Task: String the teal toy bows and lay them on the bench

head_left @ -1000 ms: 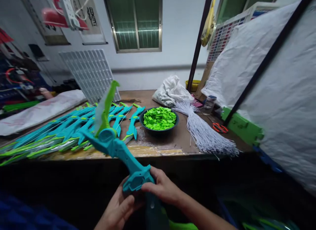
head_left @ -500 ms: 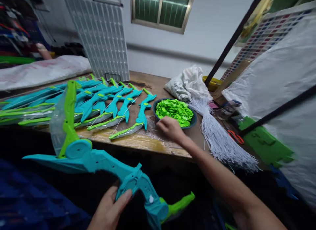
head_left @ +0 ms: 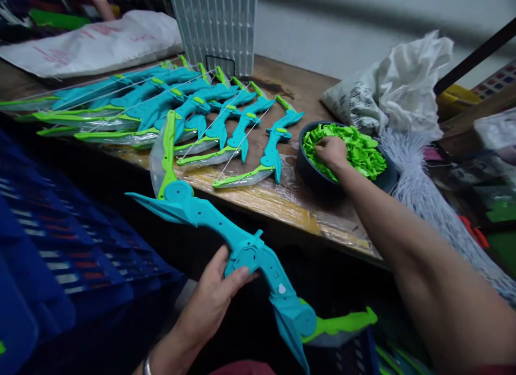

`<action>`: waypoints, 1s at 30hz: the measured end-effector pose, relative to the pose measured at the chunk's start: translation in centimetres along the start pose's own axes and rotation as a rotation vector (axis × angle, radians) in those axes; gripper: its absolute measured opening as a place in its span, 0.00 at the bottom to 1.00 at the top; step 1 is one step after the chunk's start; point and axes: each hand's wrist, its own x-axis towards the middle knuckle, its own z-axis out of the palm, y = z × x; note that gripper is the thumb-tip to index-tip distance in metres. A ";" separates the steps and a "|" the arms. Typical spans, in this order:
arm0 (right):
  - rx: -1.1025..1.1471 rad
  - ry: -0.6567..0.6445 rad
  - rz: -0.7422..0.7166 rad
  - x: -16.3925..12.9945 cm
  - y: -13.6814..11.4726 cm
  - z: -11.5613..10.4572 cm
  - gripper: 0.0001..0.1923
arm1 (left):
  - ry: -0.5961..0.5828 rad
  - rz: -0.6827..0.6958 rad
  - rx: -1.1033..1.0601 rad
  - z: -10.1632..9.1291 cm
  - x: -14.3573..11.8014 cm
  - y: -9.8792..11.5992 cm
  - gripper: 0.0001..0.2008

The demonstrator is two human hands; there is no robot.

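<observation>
My left hand [head_left: 217,294] is wrapped round the middle grip of a turquoise toy bow [head_left: 226,227] with lime-green limb ends, held tilted in front of the table edge. My right hand [head_left: 332,152] reaches into a dark bowl [head_left: 310,173] heaped with small lime-green plastic pieces [head_left: 360,149]. Its fingers are curled down among the pieces, and their tips are hidden. Just left of the bowl lies another toy bow [head_left: 274,144], with no string visible on it. More strung toy bows [head_left: 237,133] are lined up along the table to its left.
A bundle of white strings [head_left: 435,203] hangs over the table [head_left: 310,219] right of the bowl, by a white sack [head_left: 363,98]. Orange-red scissor handles [head_left: 473,232] lie farther right. Blue crates [head_left: 92,251] stand low at the left. Another white sack [head_left: 100,44] lies at the back left.
My right hand has moved from the bowl's near left edge into the green pieces. The view has tipped down and closer to the table. My left hand still holds the bow.
</observation>
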 end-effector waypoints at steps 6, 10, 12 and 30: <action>0.154 0.142 0.086 -0.6 0.0 -1.4 0.18 | -0.015 0.000 -0.026 0.2 -0.3 0.0 0.25; 0.326 0.361 0.010 -3.0 -1.4 -3.7 0.12 | -0.041 0.019 -0.034 0.2 -0.9 -0.3 0.24; 0.534 0.313 -0.105 -6.4 -2.8 -4.9 0.08 | -0.045 0.023 -0.044 0.2 -1.2 -0.5 0.23; 1.090 -0.306 -0.260 -32.0 -8.4 -5.1 0.02 | -0.119 0.019 0.059 0.4 -2.1 -2.6 0.21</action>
